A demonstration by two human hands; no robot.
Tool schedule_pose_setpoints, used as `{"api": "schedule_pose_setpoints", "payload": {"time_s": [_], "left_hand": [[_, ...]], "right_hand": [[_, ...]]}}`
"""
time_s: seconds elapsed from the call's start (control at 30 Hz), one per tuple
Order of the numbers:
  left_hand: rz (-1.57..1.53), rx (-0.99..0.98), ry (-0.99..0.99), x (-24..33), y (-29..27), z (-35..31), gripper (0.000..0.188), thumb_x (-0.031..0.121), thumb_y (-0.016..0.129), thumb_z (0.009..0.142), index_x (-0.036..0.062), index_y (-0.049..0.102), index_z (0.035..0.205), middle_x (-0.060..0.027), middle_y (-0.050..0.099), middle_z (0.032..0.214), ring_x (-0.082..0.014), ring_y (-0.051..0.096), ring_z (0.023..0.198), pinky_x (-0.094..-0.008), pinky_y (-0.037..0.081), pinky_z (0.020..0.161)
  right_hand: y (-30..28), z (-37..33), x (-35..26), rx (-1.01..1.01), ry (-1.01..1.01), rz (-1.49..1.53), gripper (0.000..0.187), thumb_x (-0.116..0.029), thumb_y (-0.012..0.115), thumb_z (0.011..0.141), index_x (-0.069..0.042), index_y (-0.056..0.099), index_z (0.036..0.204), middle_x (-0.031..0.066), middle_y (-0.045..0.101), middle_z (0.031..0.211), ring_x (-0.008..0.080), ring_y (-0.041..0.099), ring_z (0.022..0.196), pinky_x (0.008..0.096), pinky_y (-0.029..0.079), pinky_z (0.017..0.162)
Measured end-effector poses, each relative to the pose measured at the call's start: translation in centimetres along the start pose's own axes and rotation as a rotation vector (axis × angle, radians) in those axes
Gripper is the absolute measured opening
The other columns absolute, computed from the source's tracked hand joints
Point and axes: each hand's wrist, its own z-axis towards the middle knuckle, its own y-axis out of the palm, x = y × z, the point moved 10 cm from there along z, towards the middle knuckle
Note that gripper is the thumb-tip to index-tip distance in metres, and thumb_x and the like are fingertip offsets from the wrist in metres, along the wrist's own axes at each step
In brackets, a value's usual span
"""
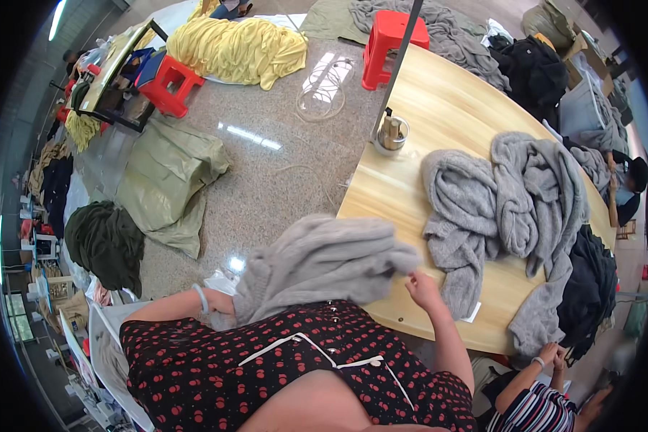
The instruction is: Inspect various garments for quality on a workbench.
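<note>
A grey fluffy knit garment (317, 263) stretches in front of my body, bunched in loose folds and partly blurred. My left hand (225, 305), with a pale bangle at the wrist, is closed at its left end; the fingertips are hidden in the cloth. On the other side my right hand (420, 289) pinches the garment's right edge, close to the table's near left edge. More grey knit garments (507, 201) lie in a soft heap on the wooden-topped table (381, 180) to my right.
A metal cup (392, 137) with tools stands by a dark pole at the table's left edge. Dark garments (589, 288) and a co-worker in a striped top (533, 403) are at right. Red stools (171, 85), yellow cloth (237, 50) and an olive sack (169, 180) are on the floor.
</note>
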Motion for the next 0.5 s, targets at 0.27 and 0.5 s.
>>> {"api": "schedule_pose_setpoints", "payload": {"time_s": [0.27,0.5], "left_hand": [[-1.293,0.307,0.317,2.6,-25.7,4.6,0.028,0.002,0.051,0.079,0.0001,0.053,0.106,-0.0094,0.056,0.108,-0.0199,0.055,0.100,-0.0329,0.043,0.089],[0.956,1.807,0.793,45.5,-55.6,-22.1,0.052,-0.007,0.062,0.050,0.0046,0.055,0.100,-0.0167,0.057,0.099,-0.0280,0.055,0.093,-0.0350,0.045,0.081]], "right_hand": [[2.7,-3.3,5.7,0.031,0.244,0.006,0.029,-0.019,0.060,0.073,-0.001,0.056,0.096,0.0159,0.061,0.079,0.0290,0.059,0.075,0.0354,0.047,0.068],[-0.4,-4.2,4.5,0.259,0.352,0.249,0.024,-0.019,0.060,0.075,-0.002,0.058,0.092,0.0125,0.060,0.074,0.0212,0.059,0.068,0.0311,0.046,0.062]]}}
